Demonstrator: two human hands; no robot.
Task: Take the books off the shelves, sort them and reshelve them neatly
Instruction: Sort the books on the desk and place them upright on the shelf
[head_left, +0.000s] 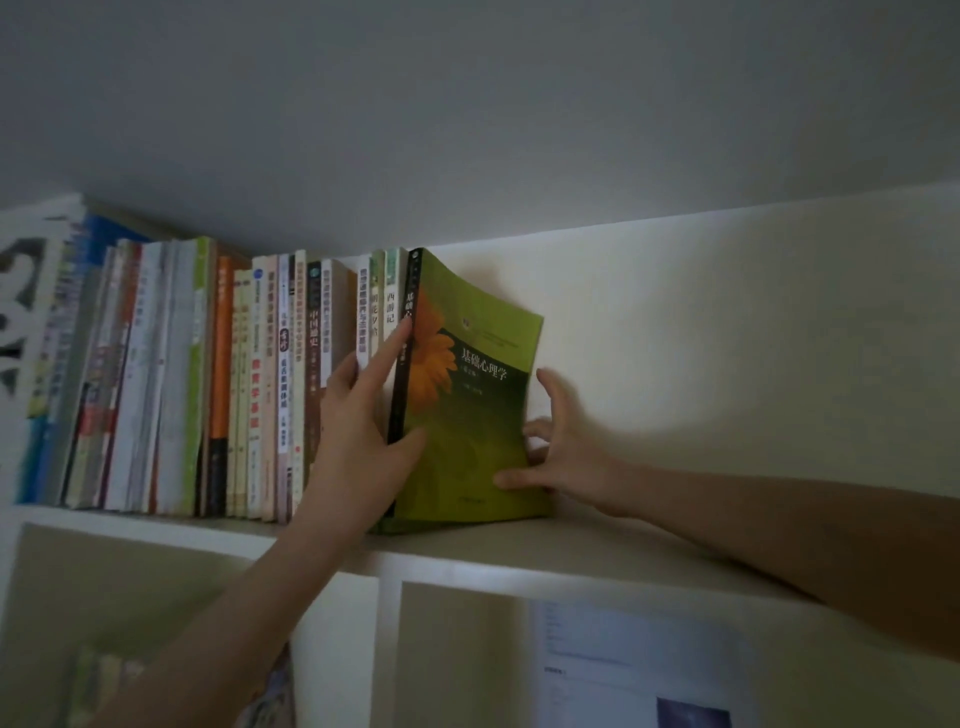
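"Head view, top shelf: what can you read on that green book (467, 395)?"

"White characters on the cover, 基础心理学, with a smaller line under them that is too blurred to make out. An orange flower sits to the left of the title, and the spine is black."

"Where does it stand?"

"At the right end of the row of books (182, 374), its foot on the white shelf (571, 540), cover turned out to the right and bowed a little."

"And the hands?"

"The left hand (363, 415) grips it at the spine, forefinger straight up along the black edge and thumb on the cover low down. The right hand (561, 447) holds the far edge of the cover, thumb on the front and fingers spread and curled behind."

"Any other writing?"

"Just left of the black spine a pale spine (390, 306) reads 西游记. Further left a dark spine (314, 332) starts with 中国. An orange spine (222, 353) is unreadable, and the books at the far left are a blur."

"The room?"

"Dim. A pale wall (727, 338) backs the shelf and a grey ceiling (467, 104) hangs close above. Below, white uprights split the lower compartments, and a printed sheet (623, 665) lies against the back of the right one."
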